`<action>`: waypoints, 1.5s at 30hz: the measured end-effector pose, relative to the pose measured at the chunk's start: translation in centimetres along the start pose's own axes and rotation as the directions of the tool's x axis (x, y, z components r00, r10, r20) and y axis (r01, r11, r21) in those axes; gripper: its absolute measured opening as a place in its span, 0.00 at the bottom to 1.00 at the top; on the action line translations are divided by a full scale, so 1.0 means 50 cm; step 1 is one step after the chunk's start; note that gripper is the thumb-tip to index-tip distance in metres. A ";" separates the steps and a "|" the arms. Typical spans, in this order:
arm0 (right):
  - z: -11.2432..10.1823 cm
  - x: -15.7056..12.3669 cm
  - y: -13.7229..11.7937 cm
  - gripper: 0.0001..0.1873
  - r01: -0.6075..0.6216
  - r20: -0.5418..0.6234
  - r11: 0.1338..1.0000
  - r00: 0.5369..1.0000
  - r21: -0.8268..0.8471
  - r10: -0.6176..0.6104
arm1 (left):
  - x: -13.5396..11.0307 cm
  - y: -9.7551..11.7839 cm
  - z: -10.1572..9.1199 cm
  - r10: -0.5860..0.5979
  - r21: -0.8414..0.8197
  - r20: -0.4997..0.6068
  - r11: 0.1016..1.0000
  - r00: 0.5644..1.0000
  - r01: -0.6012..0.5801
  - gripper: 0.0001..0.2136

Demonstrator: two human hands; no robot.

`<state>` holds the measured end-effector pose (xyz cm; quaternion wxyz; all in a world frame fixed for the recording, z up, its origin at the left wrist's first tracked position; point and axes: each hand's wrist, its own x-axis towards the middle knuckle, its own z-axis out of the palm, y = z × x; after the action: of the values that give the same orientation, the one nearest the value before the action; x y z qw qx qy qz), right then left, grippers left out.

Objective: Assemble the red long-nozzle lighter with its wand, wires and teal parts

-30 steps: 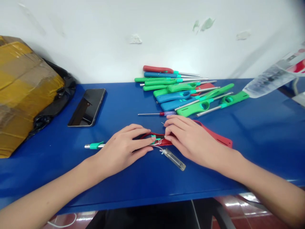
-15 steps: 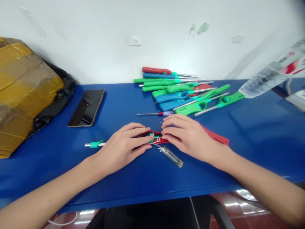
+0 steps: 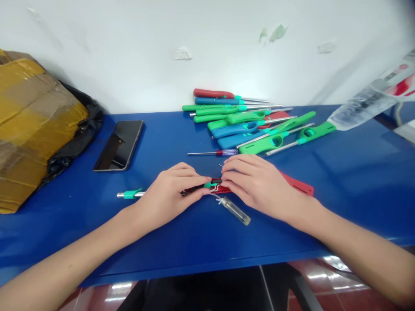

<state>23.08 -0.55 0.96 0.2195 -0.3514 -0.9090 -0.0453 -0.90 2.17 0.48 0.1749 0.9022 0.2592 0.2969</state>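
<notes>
An opened red gas lighter (image 3: 301, 185) lies on the blue table, its inner parts exposed between my hands. My left hand (image 3: 173, 188) pinches a teal-and-black inner part (image 3: 209, 185) of the lighter between thumb and fingers. Closed over the red casing from the right, my right hand (image 3: 259, 185) has its fingertips at a dark piece beside white wires. A clear fuel tank (image 3: 237, 211) hangs off a thin tube and rests just in front. Past my left hand sticks out the metal barrel with a teal collar (image 3: 131, 194). My palms hide much of the casing.
Beyond my hands lies a screwdriver (image 3: 227, 152). Behind it sits a pile of green, blue and red lighters (image 3: 240, 129). A phone (image 3: 119, 146) and a taped box (image 3: 39, 129) are on the left. A plastic bottle (image 3: 363, 106) leans at the right.
My left fingers have gone from lying stretched over the inner parts to pinching them, with thumb and fingertips drawn together. My right hand stays almost in place.
</notes>
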 end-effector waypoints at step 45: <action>-0.046 -0.005 0.019 0.19 0.057 0.279 0.957 0.950 0.283 -0.139 | -0.006 -0.002 0.011 0.062 0.008 -0.029 0.998 0.998 -0.062 0.06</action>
<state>24.73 -0.52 2.89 0.1244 -0.2747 -0.9456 0.1220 -0.79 1.99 -0.13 0.1584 0.9060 0.2347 0.3145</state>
